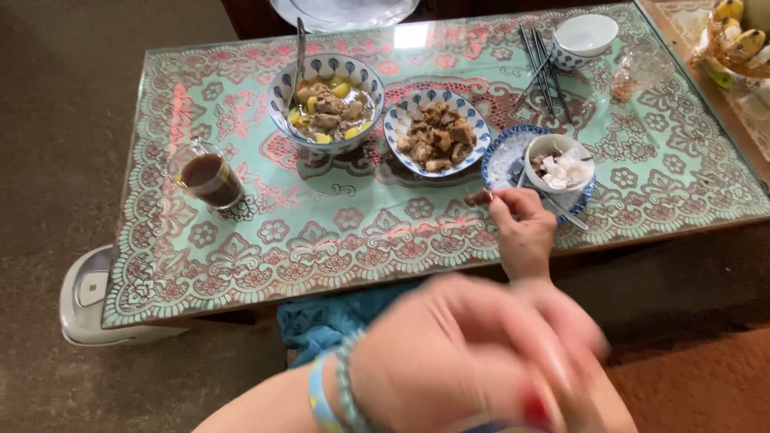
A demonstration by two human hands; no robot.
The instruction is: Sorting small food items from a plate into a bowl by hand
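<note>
The right hand [523, 228] pinches a piece of meat [479, 197] at the table [321, 232] edge, at five o'clock from the meat plate [436, 133]; keep the pinch firm. The blurred left hand [473, 361] looks empty; its grip is unclear.

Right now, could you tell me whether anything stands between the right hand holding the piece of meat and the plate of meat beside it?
Nothing visible does. The right hand holds the piece of meat just below the plate of meat, with only bare table between them.
</note>
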